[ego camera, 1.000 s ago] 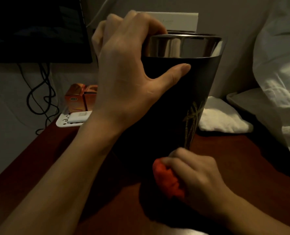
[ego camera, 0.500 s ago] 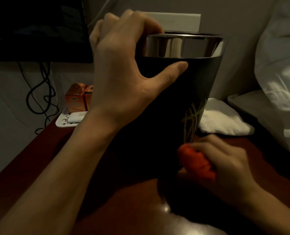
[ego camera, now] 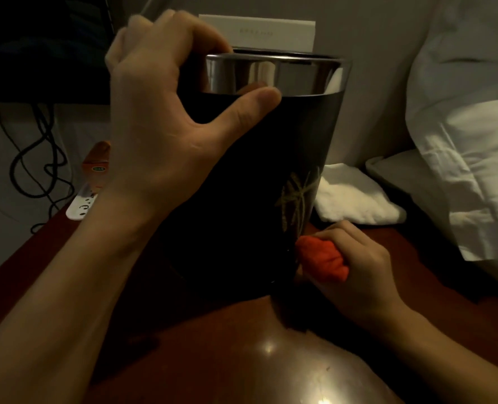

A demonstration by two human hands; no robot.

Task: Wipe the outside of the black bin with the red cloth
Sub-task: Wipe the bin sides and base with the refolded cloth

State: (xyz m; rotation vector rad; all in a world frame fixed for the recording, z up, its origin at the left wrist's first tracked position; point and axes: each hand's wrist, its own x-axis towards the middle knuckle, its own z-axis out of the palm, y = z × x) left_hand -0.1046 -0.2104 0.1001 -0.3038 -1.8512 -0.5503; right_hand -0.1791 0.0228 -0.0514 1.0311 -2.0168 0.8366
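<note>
The black bin (ego camera: 242, 205) stands upright on the reddish-brown table (ego camera: 242, 345); it has a shiny metal rim and a gold plant motif low on its right side. My left hand (ego camera: 166, 121) grips the rim at the top left, fingers over the edge and thumb across the front. My right hand (ego camera: 355, 266) holds the bunched red cloth (ego camera: 322, 259) pressed against the bin's lower right side, just below the motif.
A folded white towel (ego camera: 355, 196) lies behind the bin at right, with white bedding (ego camera: 469, 126) beyond. At left are a dark screen (ego camera: 37, 45), black cables (ego camera: 37, 158), an orange box (ego camera: 97, 164) and a white power strip (ego camera: 80, 207). A white card (ego camera: 259, 32) stands behind the bin.
My right hand has carried the red cloth from the bin's lower front around to its lower right side. The left hand keeps its grip on the rim.
</note>
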